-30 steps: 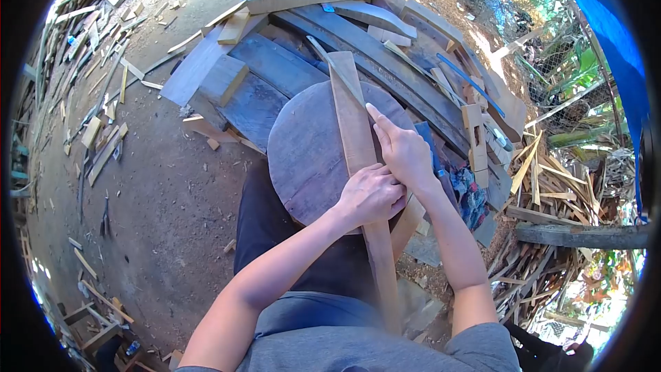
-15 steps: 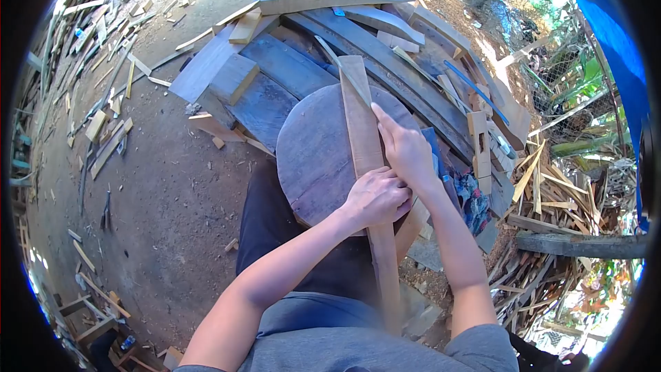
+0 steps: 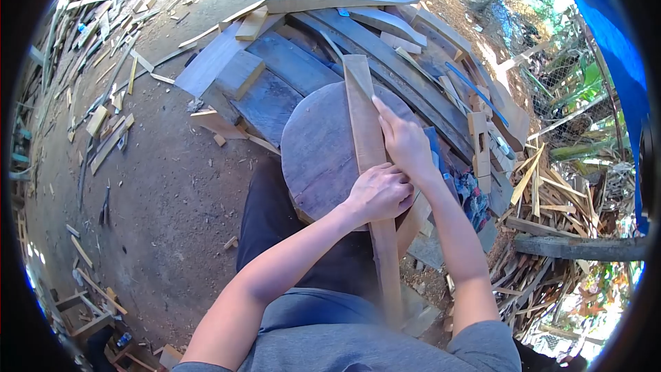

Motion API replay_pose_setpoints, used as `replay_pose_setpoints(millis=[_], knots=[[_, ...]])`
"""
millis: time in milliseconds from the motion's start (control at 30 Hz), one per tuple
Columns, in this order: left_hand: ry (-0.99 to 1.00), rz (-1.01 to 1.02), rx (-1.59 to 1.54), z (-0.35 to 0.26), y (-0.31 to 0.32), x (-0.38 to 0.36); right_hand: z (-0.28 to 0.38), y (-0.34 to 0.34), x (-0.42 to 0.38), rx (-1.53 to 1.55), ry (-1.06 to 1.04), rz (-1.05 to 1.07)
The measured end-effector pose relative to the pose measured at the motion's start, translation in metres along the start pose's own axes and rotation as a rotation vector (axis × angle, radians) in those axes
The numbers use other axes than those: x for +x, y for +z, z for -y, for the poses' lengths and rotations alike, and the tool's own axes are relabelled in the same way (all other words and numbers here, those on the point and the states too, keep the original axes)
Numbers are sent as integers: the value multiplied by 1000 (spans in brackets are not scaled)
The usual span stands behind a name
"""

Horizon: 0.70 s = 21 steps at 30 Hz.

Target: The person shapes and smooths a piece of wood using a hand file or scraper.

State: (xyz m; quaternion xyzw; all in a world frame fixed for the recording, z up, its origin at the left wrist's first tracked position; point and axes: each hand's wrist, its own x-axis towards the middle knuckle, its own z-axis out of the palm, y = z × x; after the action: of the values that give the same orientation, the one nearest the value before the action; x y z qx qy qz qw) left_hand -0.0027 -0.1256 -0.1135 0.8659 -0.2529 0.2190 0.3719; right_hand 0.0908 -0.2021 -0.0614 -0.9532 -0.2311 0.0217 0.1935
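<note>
A long, narrow wooden board (image 3: 367, 124) lies lengthwise over a round wooden block (image 3: 317, 148), its near end running down by my lap. My left hand (image 3: 380, 193) is closed over the board near the block's front edge, fingers curled round its right side. Just above it, my right hand (image 3: 405, 143) grips a thin, tapered, file-like tool (image 3: 358, 81), index finger stretched along it. The tool slants across the board's upper face and points up and left past its far end. My right palm hides the tool's near end.
Stacked planks (image 3: 286, 62) and cut timber pieces lie beyond the block. Wood scraps (image 3: 110, 138) litter the dirt floor at left. A post (image 3: 578, 248) and a heap of offcuts are at right, with a blue tarp (image 3: 599, 34) above.
The tool has slid slightly along the board with my right hand, up and left. My left hand keeps its hold on the board. The view has shifted a little.
</note>
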Motion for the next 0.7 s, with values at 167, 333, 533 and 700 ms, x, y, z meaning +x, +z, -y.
replay_pose_setpoints(millis=[167, 333, 533, 700], knots=[[-3, 51, -22, -2, -4, 3, -8, 7, 26, 8, 40, 28], [7, 38, -8, -4, -6, 2, -4, 13, 76, 3, 32, -51], [11, -28, -27, 0, 1, 2, 1, -8, -3, -34, 49, 109], [20, 4, 5, -2, -2, 3, -9, 16, 27, -22, -50, -105]])
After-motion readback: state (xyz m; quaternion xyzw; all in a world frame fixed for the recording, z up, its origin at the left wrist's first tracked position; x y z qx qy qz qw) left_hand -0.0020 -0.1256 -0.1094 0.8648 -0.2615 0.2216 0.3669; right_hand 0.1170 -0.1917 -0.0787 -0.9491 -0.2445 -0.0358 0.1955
